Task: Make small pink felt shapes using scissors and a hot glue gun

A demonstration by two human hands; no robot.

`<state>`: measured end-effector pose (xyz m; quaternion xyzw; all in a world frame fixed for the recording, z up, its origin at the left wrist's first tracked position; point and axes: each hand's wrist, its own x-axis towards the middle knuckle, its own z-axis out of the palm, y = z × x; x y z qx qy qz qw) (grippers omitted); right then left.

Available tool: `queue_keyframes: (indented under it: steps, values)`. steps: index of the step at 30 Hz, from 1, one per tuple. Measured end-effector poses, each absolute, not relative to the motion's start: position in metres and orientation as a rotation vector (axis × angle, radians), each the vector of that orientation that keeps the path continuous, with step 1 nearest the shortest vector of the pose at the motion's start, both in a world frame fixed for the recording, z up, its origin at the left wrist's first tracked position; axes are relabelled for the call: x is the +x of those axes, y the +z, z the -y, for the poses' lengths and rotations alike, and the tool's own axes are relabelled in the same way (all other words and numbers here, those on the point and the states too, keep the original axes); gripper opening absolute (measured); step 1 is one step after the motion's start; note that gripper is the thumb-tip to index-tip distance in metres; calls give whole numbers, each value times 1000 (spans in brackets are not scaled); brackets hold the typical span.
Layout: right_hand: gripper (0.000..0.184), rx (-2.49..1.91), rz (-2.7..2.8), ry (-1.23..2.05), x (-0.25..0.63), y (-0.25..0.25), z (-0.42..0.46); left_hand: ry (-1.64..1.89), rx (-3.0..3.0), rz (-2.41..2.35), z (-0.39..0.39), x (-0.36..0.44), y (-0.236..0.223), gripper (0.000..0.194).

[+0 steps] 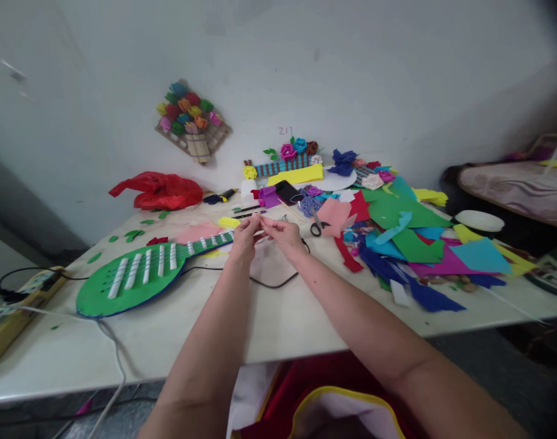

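Note:
Both hands meet over the middle of the table, fingertips close together. My left hand [245, 238] is closed in a pinch, and my right hand [282, 235] pinches from the other side. Whatever sits between the fingertips is too small to make out. Just left of them lies a green lute-shaped craft piece [141, 268] with white bars across its body and neck; its neck end reaches my left hand. Behind the hands are dark pens [248, 213] and a yellow paper piece [229, 222]. Black-handled scissors [318, 227] lie to the right.
Coloured paper scraps [406, 244] heap over the right side. A red plastic bag [157, 190], a phone [288, 192] and a yellow paper roll [296, 175] lie at the back. A black cable [273, 285] crosses the table; a power strip [28, 299] sits at the left edge.

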<state>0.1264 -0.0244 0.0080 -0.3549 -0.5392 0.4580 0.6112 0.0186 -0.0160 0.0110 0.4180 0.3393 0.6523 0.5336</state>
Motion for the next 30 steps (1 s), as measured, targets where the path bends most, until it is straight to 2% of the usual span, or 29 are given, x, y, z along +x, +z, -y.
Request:
queue_keyframes:
  steps: [4, 21, 26, 30]
  values:
    - [8, -815, 1233, 1046, 126, 7, 24, 1556, 998, -828, 16, 20, 11, 38]
    - [21, -832, 1334, 923, 125, -3, 13, 1558, 919, -790, 15, 20, 11, 37]
    - [17, -884, 1346, 847, 126, -7, 9, 1539, 933, -812, 16, 20, 11, 36]
    - [21, -968, 1369, 726, 127, -10, 8, 1529, 935, -813, 17, 20, 12, 36]
